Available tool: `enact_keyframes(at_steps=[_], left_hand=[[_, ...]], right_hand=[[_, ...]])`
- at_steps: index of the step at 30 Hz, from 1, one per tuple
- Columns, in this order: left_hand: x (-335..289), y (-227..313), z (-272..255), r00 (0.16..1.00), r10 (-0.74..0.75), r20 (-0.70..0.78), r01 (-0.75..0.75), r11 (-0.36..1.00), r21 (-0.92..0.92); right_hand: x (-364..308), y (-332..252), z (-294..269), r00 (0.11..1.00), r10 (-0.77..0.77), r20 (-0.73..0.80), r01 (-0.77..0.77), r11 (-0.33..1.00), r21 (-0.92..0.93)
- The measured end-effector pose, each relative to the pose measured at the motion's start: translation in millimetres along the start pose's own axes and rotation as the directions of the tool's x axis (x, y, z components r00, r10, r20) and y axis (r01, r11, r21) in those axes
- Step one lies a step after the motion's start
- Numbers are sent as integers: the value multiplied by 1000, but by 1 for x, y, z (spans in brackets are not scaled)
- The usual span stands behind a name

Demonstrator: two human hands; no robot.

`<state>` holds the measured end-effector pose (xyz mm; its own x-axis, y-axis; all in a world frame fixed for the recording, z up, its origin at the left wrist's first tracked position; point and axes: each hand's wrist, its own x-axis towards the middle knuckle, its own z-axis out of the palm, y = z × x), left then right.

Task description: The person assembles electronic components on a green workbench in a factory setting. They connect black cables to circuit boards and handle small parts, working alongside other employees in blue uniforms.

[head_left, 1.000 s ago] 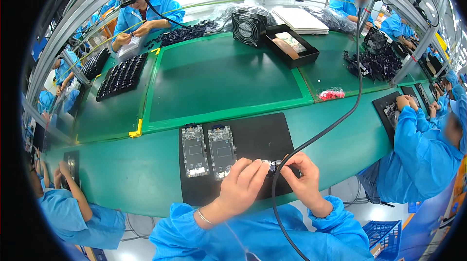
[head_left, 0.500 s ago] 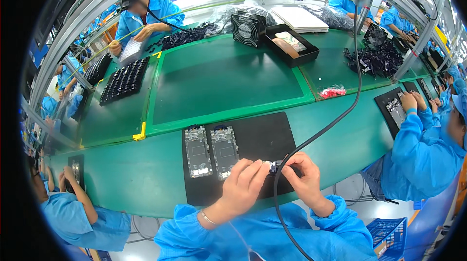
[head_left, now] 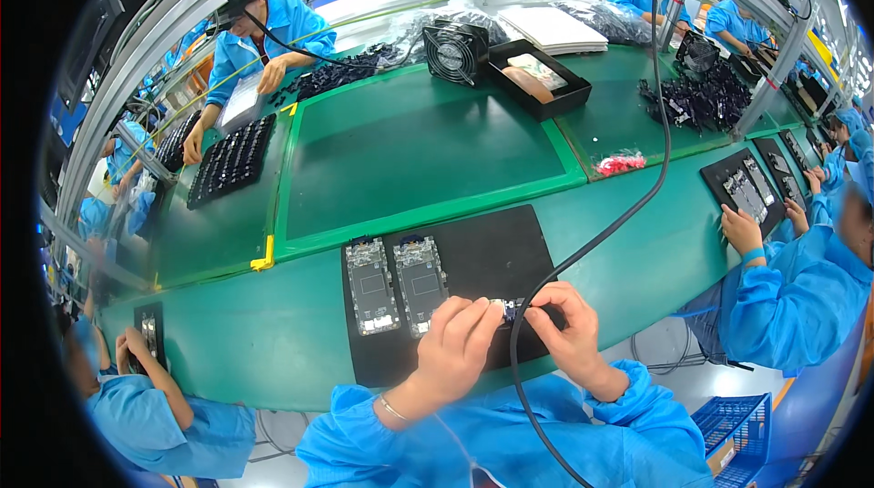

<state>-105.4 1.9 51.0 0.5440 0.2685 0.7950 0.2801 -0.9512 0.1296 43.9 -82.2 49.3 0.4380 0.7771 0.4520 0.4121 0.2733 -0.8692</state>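
Observation:
My left hand (head_left: 452, 347) is closed, its fingertips pinching one end of a small dark electronic part (head_left: 510, 308) with pale, shiny spots. The fingers of my right hand (head_left: 572, 335) close on the part's other end, partly behind a black cable (head_left: 583, 256). My hands hide much of the part, so its exact kind cannot be made out. Both hands are over a black mat (head_left: 492, 242). Beside them on the mat lie two flat circuit boards, one at the left (head_left: 371, 288) and one nearer my left hand (head_left: 419, 279).
Beyond the green bench edge are a fan (head_left: 455, 53), a black box (head_left: 546, 107) and a black tray of parts (head_left: 232, 160). Small red pieces (head_left: 621, 162) lie at the right. Co-workers sit on both sides and across. The cable hangs across my work area.
My hands stay almost still on the small part. Across the bench, a co-worker's hand has moved to the black tray. The co-worker at right has drawn hands from the boards to their mat's edge.

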Motion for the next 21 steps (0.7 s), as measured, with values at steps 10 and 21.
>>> enact_keyframes(at_steps=[10,21], left_hand=[[0,0,1,1000,1,-1,-1,1000,-4],[-1,-8,-4,1000,2,-1,-2,999,-38]], right_hand=[[-2,5,2,997,80,3,-80,989,124],[5,-3,-10,967,171,189,-209,957,202]])
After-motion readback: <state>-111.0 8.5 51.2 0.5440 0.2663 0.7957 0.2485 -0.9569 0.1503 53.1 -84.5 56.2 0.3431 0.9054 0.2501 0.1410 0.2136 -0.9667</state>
